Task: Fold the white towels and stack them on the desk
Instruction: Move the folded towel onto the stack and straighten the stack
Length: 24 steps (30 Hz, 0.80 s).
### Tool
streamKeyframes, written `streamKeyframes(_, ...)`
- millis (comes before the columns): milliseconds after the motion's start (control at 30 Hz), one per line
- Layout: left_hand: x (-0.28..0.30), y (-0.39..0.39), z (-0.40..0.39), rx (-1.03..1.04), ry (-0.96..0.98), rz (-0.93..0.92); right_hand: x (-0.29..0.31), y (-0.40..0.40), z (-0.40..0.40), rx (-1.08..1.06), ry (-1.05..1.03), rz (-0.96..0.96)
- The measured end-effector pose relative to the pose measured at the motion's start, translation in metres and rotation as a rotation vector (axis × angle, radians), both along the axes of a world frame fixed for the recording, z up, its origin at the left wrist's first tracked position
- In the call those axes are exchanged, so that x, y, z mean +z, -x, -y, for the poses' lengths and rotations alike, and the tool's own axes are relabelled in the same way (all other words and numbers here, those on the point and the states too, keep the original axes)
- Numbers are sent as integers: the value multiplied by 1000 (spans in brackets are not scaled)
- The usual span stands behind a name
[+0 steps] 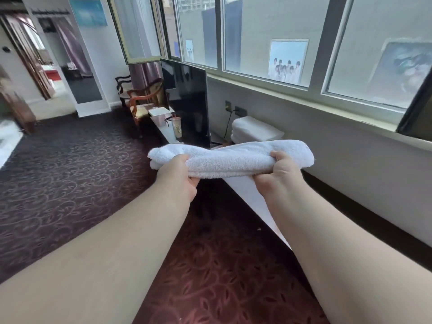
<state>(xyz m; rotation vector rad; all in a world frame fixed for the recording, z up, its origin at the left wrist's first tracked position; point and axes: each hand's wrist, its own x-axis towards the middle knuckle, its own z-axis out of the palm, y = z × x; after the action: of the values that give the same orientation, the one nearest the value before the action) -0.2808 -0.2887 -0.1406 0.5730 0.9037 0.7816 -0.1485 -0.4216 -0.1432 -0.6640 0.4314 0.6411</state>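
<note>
Head view: long white worktop point(243, 190) along the wall under the windows, black TV point(187, 101) upright on it, stack of folded towels point(254, 132) just beyond, folded white towel point(229, 157) held above the worktop, gripped at either end by left hand point(180, 178) and right hand point(280, 176).

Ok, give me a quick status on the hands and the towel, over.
Left hand and right hand both grip the folded white towel, held in the air. Stack of folded towels waits on the desk by the TV. Path looks clear.
</note>
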Motion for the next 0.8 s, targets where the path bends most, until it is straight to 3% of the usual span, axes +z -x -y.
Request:
streamKeyframes(367, 5, -27, -130, 79, 30, -39, 4, -29, -136, 36, 16, -59)
streamKeyframes(800, -9, -229, -235, 0, -26, -33, -17, -220, -240, -68, 5, -95)
